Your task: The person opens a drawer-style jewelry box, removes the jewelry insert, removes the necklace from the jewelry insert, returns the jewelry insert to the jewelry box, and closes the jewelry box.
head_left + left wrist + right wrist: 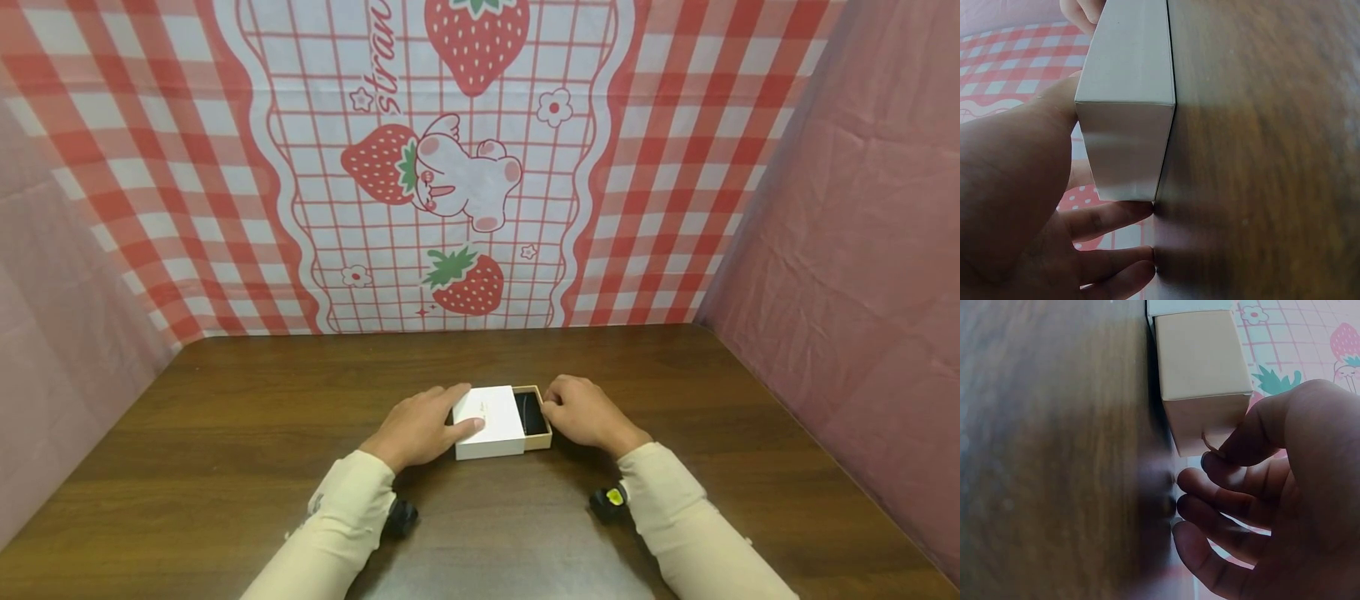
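A small white box sleeve [498,408] lies flat on the table, with a tan drawer [538,444] drawn partway out of its right side. Black material [532,413] shows inside the drawer. My left hand [422,427] holds the sleeve at its left end, thumb over the top and the index finger by the far edge; in the left wrist view the other fingers [1110,219] reach down past its end. Between thumb and index finger, my right hand [588,411] pinches a thin ribbon pull tab [1211,447] on the drawer's end. Its remaining fingers curl loosely near the tabletop.
The box stands on a dark brown wooden table [300,500]. Behind it hangs a red-and-white checked cloth [675,167] with strawberry prints. Pink cloths [862,250] enclose both sides. Black wrist devices [401,518] sit below the cuffs.
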Demonstrator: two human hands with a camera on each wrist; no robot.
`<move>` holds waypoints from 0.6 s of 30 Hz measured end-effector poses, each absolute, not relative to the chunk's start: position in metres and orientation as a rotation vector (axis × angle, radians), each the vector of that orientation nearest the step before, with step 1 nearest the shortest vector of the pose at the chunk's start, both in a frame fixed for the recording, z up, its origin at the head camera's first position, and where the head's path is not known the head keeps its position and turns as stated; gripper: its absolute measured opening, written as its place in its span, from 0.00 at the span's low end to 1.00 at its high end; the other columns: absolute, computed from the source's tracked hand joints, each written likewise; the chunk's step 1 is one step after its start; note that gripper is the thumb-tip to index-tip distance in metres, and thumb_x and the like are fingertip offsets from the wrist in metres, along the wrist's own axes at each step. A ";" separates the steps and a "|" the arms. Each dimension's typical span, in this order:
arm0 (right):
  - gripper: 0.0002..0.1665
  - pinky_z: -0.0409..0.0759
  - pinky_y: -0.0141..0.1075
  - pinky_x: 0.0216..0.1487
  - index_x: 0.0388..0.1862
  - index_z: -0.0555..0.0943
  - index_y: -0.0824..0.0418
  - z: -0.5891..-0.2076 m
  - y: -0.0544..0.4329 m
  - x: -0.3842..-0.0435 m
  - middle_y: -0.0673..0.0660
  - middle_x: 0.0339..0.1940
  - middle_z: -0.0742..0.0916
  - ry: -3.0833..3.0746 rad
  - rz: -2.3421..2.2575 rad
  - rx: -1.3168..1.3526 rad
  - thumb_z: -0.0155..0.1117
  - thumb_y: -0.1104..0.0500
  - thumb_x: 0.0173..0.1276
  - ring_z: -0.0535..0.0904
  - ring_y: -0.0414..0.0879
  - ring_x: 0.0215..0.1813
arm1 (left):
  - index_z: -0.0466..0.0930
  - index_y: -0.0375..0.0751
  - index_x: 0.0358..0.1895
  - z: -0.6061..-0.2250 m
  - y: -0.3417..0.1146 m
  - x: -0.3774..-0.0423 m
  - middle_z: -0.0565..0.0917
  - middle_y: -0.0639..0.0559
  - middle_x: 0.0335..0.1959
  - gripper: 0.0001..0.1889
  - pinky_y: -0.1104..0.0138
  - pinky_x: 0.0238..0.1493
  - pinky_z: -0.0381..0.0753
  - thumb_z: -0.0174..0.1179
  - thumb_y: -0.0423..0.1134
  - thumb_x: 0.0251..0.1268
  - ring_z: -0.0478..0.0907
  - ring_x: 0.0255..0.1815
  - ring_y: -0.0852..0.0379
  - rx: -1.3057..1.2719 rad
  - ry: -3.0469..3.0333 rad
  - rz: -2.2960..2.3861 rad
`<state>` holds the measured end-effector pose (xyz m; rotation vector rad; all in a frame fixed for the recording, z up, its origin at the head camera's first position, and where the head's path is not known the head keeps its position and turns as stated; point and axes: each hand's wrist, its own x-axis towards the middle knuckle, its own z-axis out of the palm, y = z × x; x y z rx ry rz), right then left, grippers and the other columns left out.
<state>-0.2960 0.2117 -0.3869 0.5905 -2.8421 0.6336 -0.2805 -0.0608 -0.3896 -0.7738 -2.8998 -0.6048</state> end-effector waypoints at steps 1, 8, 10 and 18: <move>0.08 0.75 0.40 0.35 0.22 0.77 0.56 -0.387 0.212 -0.296 0.50 0.28 0.79 -2.839 0.634 0.593 0.61 0.62 0.61 0.74 0.43 0.31 | 0.69 0.51 0.72 -0.390 -0.061 -0.281 0.82 0.45 0.51 0.33 0.49 0.52 0.77 0.57 0.62 0.70 0.80 0.52 0.45 -0.773 -2.900 -0.605; 0.08 0.76 0.40 0.37 0.22 0.77 0.56 -0.388 0.212 -0.297 0.50 0.29 0.80 -2.841 0.639 0.583 0.62 0.62 0.60 0.75 0.44 0.32 | 0.69 0.51 0.72 -0.390 -0.061 -0.281 0.82 0.45 0.51 0.32 0.49 0.51 0.78 0.57 0.62 0.70 0.81 0.51 0.45 -0.775 -2.898 -0.603; 0.08 0.76 0.41 0.37 0.22 0.77 0.56 -0.389 0.212 -0.297 0.50 0.29 0.80 -2.845 0.642 0.577 0.62 0.62 0.60 0.75 0.44 0.32 | 0.69 0.51 0.72 -0.390 -0.061 -0.281 0.82 0.45 0.51 0.32 0.49 0.51 0.78 0.57 0.62 0.70 0.81 0.51 0.45 -0.774 -2.899 -0.605; 0.09 0.77 0.41 0.39 0.22 0.78 0.56 -0.388 0.212 -0.297 0.51 0.30 0.81 -2.858 0.660 0.556 0.63 0.61 0.61 0.76 0.44 0.33 | 0.69 0.51 0.72 -0.389 -0.061 -0.280 0.82 0.45 0.51 0.33 0.49 0.51 0.78 0.57 0.63 0.70 0.81 0.51 0.45 -0.770 -2.904 -0.607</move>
